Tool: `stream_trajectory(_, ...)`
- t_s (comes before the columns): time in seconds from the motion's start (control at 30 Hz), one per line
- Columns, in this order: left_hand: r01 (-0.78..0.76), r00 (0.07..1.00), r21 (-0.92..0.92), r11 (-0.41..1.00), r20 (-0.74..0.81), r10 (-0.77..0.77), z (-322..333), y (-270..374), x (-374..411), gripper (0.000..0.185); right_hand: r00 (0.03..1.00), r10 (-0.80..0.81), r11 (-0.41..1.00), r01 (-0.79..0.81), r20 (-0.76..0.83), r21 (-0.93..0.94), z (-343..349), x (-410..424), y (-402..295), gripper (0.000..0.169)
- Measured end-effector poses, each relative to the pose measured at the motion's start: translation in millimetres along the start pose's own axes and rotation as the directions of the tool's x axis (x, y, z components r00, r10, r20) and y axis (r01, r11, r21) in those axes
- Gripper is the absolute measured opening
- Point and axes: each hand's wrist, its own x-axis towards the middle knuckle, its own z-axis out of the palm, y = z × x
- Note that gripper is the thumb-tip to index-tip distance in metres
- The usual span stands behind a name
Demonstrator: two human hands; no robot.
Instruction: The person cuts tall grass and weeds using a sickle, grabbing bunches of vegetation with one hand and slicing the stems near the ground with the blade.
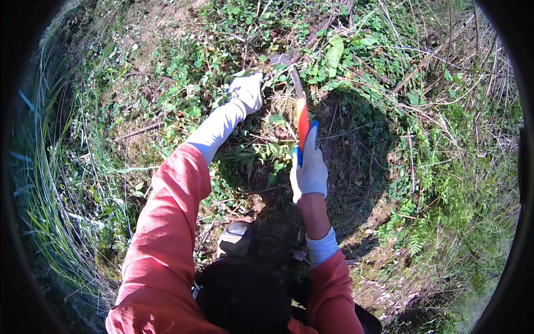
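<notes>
My right hand [311, 169], in a whitish work glove with a blue palm side, is closed around the orange handle [302, 117] of a short hand tool. The tool's worn metal shank [297, 83] points away from me to a grey blade [281, 59] low among the plants; leaves partly hide it, so sickle or small hoe is unclear. Left of the blade, my gloved left hand [247, 92] is curled in a fist around leafy weeds [238, 75]. Its fingertips are hidden. Cut or loose greenery [269, 152] lies between my hands.
Low leafy ground cover [183, 96] spreads over the slope. Long grass [54, 200] stands at the left, dry stems and a thin branch [434, 56] at the upper right. A fern [417, 242] grows lower right. My shoe [234, 239] rests on the soil below.
</notes>
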Motion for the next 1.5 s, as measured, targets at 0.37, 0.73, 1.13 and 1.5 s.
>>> stream_trajectory(0.37,-0.400,0.902,0.127,0.908,-0.121,0.414,4,10,-77,0.030,0.955,0.234,0.680,-0.025,-0.184,0.733,-12,-139,41,0.070)
stream_trajectory(0.73,-0.407,0.855,-0.913,-0.021,-0.372,-0.360,-132,-64,-255,0.027,0.929,0.320,0.337,0.070,-0.184,0.939,-5,-139,71,0.063)
stream_trajectory(1.13,0.717,0.434,0.154,0.680,-0.861,-0.263,-188,-194,-363,0.051,0.956,0.287,0.022,-0.071,0.062,0.997,73,-133,49,0.014)
stream_trajectory(1.5,-0.455,0.749,0.733,0.506,0.008,0.662,8,96,-162,0.056,0.961,0.209,0.064,-0.199,0.182,0.978,98,-184,73,0.063)
